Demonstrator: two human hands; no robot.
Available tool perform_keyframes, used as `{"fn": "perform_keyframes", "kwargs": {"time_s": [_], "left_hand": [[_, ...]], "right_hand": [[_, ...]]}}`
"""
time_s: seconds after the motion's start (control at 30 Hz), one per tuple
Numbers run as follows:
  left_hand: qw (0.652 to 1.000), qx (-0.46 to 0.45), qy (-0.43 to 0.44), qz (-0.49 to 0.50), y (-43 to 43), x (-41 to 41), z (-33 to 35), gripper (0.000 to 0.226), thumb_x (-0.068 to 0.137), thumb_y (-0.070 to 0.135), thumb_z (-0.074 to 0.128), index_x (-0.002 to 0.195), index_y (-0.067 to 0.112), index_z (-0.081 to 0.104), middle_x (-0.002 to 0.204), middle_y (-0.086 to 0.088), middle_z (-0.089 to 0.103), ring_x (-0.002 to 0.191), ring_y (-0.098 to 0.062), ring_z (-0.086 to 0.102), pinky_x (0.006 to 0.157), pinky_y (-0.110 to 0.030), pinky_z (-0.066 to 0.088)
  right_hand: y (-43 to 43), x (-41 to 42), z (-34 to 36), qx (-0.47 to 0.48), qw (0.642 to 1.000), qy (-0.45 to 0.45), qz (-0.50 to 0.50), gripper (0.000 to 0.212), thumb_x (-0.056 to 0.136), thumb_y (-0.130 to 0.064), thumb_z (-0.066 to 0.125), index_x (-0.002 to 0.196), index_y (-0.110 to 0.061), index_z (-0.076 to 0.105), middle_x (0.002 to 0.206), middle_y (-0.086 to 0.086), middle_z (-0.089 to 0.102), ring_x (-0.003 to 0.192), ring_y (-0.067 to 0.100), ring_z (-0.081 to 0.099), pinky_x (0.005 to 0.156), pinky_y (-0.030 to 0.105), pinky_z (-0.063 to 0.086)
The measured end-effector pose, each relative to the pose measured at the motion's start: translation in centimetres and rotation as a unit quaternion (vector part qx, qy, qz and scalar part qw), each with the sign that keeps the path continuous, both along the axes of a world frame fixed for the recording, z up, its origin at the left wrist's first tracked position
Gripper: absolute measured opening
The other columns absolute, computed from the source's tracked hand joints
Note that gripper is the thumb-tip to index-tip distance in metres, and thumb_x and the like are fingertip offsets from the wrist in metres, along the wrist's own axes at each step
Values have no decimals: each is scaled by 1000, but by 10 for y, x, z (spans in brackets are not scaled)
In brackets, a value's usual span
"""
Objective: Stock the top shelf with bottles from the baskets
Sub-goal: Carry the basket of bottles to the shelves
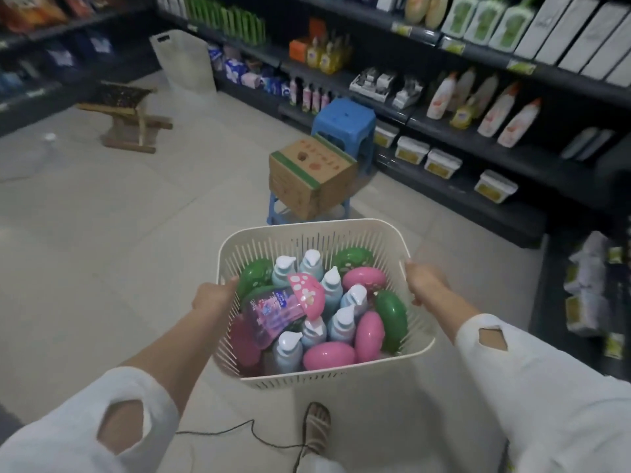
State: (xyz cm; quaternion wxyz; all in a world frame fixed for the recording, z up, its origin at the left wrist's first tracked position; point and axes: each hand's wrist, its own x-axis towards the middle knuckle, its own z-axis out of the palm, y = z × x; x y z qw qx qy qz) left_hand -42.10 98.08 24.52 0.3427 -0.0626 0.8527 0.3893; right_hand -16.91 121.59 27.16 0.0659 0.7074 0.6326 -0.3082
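Bottles (288, 349) crowd the cream slotted basket (307, 225) that I hold out in front of me above the tiled floor (102, 233). My left hand (213, 295) grips the left rim, fingers curled round it, and my right hand (421, 279) grips the right rim the same way. Inside stand pale blue pump bottles (333, 288) with white tops, packed among rounded pink caps (329, 355) and green caps (391, 319). One purple bottle (273, 312) with a spotted pink mushroom-shaped cap lies tilted across the top of the rest, toward my left side. Beyond the basket a cardboard box (310, 175) sits on a low blue stool (273, 213), with a taller blue stool (345, 119) just behind it. Dark shelves (478, 155) run along my right, carrying white bottles with orange tops (519, 122), yellow bottles (327, 58) and white lidded tubs (440, 162). A wooden folding stool (133, 121) stands well apart on my left
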Motion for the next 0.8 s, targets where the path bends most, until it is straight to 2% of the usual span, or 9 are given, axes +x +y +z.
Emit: {"fn": "perform_keyframes", "kwargs": {"time_s": [0.17,0.3,0.43,0.53,0.6,0.7,0.8], "left_hand": [[999,-1,12,-40,88,-12,3,66,82,46,66,112,-12,56,117,-35,57,111,-49,55,92,-58,46],[997,17,26,-70,155,-19,15,62,83,43,65,109,-12,57,115,-35,58,109,-48,56,91,-54,48],[993,37,27,-110,218,-29,18,60,82,42,66,110,-11,58,115,-34,58,110,-48,56,90,-55,48],[987,58,22,-148,266,-37,15,52,86,38,63,117,-3,59,117,-31,59,111,-46,56,92,-52,48],[983,67,8,-172,302,-46,9,54,86,37,63,122,-3,55,119,-33,57,113,-48,54,93,-54,46],[976,63,-12,-209,360,-61,5,57,85,38,64,119,-7,55,115,-32,59,110,-46,56,92,-51,48],[963,44,-6,-265,416,-72,8,61,84,43,64,115,-9,57,115,-30,60,109,-43,58,95,-50,48]], "right_hand": [[70,5,12,17,1000,4,-25,64,97,-57,24,103,-5,61,94,17,65,56,25,58,50,25,36],[114,14,20,31,996,-2,-79,67,95,-62,26,93,-4,61,89,16,65,59,25,58,51,27,37],[151,21,22,36,992,-22,-117,62,96,-59,25,92,-8,58,86,15,63,59,25,57,46,25,35],[175,23,19,34,987,-19,-157,63,97,-58,23,90,-7,59,77,13,60,59,23,56,51,25,40],[189,21,16,36,981,-20,-191,63,96,-58,23,91,-6,60,84,14,63,59,23,55,56,26,45],[212,18,11,38,970,-9,-241,64,97,-56,24,94,-6,62,84,15,63,59,24,56,51,24,38],[232,14,7,39,955,11,-295,60,98,-54,27,92,-5,62,89,18,64,70,28,61,62,28,46]]}}
